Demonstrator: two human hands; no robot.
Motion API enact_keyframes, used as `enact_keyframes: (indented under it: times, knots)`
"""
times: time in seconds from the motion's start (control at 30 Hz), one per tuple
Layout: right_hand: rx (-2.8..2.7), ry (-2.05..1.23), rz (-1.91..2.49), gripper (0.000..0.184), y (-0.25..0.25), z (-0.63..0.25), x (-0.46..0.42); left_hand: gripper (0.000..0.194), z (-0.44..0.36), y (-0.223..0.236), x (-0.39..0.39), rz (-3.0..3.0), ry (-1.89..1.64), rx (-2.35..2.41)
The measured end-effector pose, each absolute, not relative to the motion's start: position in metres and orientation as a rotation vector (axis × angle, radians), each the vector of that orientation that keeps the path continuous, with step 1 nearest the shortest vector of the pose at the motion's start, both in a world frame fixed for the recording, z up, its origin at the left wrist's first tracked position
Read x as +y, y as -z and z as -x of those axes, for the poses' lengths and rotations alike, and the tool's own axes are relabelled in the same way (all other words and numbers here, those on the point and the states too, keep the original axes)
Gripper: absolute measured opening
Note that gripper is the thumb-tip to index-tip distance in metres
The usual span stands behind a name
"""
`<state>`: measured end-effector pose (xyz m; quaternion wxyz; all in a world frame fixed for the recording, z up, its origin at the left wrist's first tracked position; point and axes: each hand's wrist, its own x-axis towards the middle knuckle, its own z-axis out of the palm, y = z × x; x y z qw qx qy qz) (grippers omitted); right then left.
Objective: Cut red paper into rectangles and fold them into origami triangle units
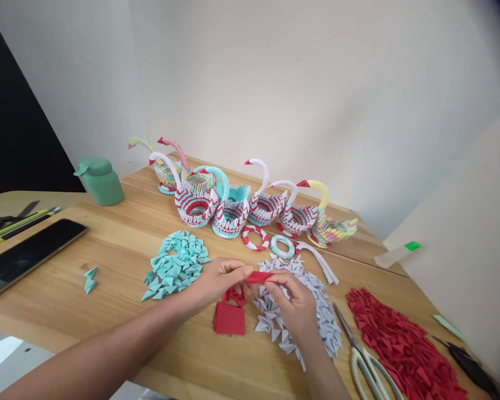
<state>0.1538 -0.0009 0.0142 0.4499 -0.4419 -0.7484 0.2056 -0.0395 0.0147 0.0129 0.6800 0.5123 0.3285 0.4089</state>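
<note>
My left hand (220,280) and my right hand (294,303) pinch a small red paper strip (259,276) between them, above the wooden table (108,250). Both hands have their fingers closed on it. Just below lie a few folded red pieces (234,294) and a small stack of red paper rectangles (230,319). A heap of folded white triangles (316,311) lies under and around my right hand. A heap of mint triangles (177,264) sits left of my left hand.
Several modular paper swans (233,203) stand in a row at the back, with small paper rings (255,237) before them. Red triangles (400,339) and scissors (369,361) lie at right. A phone (25,255), tools and a green bottle (101,180) are at left.
</note>
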Motion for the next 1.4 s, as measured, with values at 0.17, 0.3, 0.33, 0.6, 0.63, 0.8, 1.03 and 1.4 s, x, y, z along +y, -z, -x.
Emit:
enact_keyframes:
  times: [0.17,0.3,0.33,0.6,0.63,0.8,1.03,1.4]
  knots:
    - [-1.787,-0.600,1.119,0.010,-0.014,-0.152,-0.003,0.043,0.037,-0.011,0.012,-1.309,-0.930,0.746]
    - [-1.688,-0.700,1.199,0.010,-0.009,-0.150,-0.004,0.028,0.032,-0.008,0.012,-1.348,-0.980,0.888]
    - [-1.652,-0.730,1.217,0.016,-0.008,-0.149,-0.004,0.026,0.031,-0.008,0.011,-1.339,-0.991,0.893]
    - [-1.674,-0.706,1.291,0.019,-0.008,-0.150,-0.003,0.023,0.028,-0.003,0.010,-1.238,-1.037,0.834]
    - [-1.673,-0.705,1.291,0.018,-0.009,-0.150,-0.003,0.023,0.027,-0.002,0.010,-1.225,-1.035,0.829]
    - [-1.671,-0.686,1.301,0.015,-0.010,-0.148,-0.003,0.023,0.027,0.000,0.010,-1.198,-1.034,0.831]
    - [-1.678,-0.685,1.288,0.012,-0.013,-0.146,-0.004,0.022,0.026,0.000,0.010,-1.167,-1.030,0.829]
    - [-1.708,-0.655,1.265,0.012,-0.014,-0.143,-0.005,0.022,0.024,-0.002,0.008,-1.176,-1.044,0.843]
